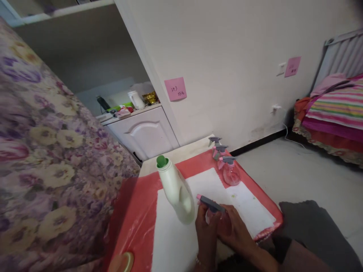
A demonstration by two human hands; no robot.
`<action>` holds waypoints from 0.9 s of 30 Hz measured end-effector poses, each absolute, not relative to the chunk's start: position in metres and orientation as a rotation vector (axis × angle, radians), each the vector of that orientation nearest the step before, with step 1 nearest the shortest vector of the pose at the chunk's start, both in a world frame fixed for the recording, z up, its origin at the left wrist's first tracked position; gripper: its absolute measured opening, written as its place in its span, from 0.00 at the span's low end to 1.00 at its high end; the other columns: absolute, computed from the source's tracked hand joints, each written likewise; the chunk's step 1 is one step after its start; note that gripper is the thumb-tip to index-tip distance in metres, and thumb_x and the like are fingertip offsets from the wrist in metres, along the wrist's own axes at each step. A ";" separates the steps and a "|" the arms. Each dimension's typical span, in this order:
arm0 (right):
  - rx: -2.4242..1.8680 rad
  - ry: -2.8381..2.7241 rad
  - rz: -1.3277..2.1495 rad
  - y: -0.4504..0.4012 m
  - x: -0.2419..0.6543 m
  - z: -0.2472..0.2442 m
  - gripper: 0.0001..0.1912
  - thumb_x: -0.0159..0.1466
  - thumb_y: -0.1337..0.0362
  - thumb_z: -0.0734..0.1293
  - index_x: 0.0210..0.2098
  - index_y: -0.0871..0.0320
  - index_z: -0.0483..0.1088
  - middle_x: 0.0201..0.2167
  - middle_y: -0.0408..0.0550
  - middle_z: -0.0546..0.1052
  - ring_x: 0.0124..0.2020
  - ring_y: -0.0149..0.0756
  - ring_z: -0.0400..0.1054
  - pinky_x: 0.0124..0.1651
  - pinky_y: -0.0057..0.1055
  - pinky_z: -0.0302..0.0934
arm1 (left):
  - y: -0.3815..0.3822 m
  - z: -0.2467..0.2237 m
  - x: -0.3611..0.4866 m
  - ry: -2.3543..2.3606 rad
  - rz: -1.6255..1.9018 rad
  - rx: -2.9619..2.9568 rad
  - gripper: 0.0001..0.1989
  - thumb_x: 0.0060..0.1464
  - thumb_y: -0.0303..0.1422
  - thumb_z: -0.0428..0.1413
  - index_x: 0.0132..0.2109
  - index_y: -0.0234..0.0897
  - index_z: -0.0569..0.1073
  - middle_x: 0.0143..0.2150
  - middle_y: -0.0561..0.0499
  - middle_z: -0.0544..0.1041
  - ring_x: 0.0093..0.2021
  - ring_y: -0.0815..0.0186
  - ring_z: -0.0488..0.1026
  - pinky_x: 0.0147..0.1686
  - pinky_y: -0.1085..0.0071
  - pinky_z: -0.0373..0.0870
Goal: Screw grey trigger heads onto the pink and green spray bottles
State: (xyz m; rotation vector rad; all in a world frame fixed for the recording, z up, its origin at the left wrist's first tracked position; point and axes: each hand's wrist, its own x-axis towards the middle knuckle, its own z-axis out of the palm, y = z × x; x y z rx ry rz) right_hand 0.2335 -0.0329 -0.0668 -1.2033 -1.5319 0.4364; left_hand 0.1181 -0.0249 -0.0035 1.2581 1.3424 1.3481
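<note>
A small clear pink spray bottle with a grey trigger head (211, 204) and pink nozzle is held between both hands over the table. My left hand (206, 230) is closed at its near left side, thumb and fingers around the collar below the head. Wrapped round the right side of the body is my right hand (236, 228), which hides much of the bottle. Just left of them stands a pale green jug (178, 190), with a green piece (161, 161) at its mouth. Beyond, a similar pink spray bottle (231, 175) stands at the table's right edge.
More spray bottles (219, 150) line the far right corner. White paper (167, 234) covers part of the red tablecloth (133, 204). A round-rimmed object (121, 262) sits at the near left. A floral curtain (56, 170) hangs left, and a bed (334, 113) stands right.
</note>
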 end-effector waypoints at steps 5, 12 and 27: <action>-1.172 -1.580 0.486 -0.034 0.236 -0.072 0.28 0.55 0.60 0.71 0.54 0.54 0.63 0.46 0.56 0.74 0.47 0.52 0.71 0.48 0.49 0.71 | -0.025 -0.004 0.119 1.310 1.355 1.289 0.16 0.45 0.30 0.60 0.44 0.37 0.75 0.43 0.48 0.80 0.46 0.57 0.75 0.50 0.62 0.69; -1.210 -1.609 0.526 -0.034 0.237 -0.085 0.30 0.55 0.61 0.70 0.55 0.54 0.60 0.48 0.52 0.71 0.49 0.50 0.69 0.50 0.47 0.69 | -0.029 0.006 0.120 1.316 1.331 1.318 0.11 0.46 0.29 0.58 0.40 0.37 0.75 0.39 0.50 0.79 0.42 0.59 0.75 0.47 0.64 0.69; -1.195 -1.617 0.524 -0.032 0.236 -0.085 0.31 0.55 0.62 0.70 0.56 0.54 0.59 0.48 0.52 0.71 0.50 0.49 0.68 0.51 0.46 0.68 | -0.025 0.005 0.120 1.326 1.363 1.333 0.13 0.44 0.28 0.59 0.40 0.36 0.74 0.39 0.50 0.79 0.42 0.60 0.74 0.46 0.65 0.69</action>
